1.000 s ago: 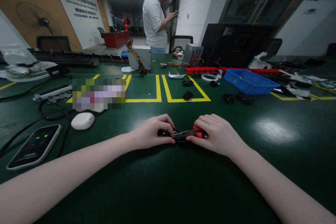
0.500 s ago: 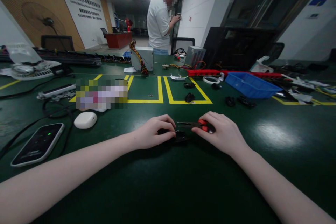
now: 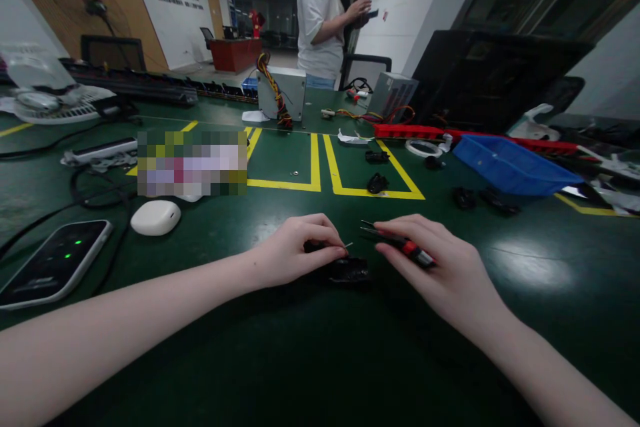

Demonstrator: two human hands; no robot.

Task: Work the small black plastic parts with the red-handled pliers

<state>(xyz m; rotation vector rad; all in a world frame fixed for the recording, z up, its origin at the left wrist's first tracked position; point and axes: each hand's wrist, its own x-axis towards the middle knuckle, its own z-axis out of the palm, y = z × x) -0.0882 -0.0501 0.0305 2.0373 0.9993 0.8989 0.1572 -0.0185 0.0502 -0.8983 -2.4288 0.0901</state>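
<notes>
My left hand (image 3: 305, 248) is closed, thumb and forefinger pinching a thin silvery wire (image 3: 349, 245) that pokes out past the fingertips. Part of something black shows under its curled fingers. Just below those fingertips a small black plastic part (image 3: 353, 270) sits close to the table; I cannot tell whether the hand touches it. In my right hand (image 3: 435, 253) are needle-nose pliers (image 3: 407, 248) with red and black handles. Their slim jaws point left toward the wire, slightly parted and with nothing between them. The palm hides part of the handles.
The green table (image 3: 280, 360) carries yellow tape outlines. Small black parts (image 3: 377, 183) lie ahead, near a blue tray (image 3: 515, 163). On the left are a white case (image 3: 156, 217), a phone-like device (image 3: 57, 263) and black cables. Behind stand power supplies (image 3: 287, 95); beyond them, a person (image 3: 320, 20).
The view has tipped down and shifted left. My right hand has drawn the pliers away from the left fingertips and turned them; the jaws now look more parted. The left hand keeps its pinch.
</notes>
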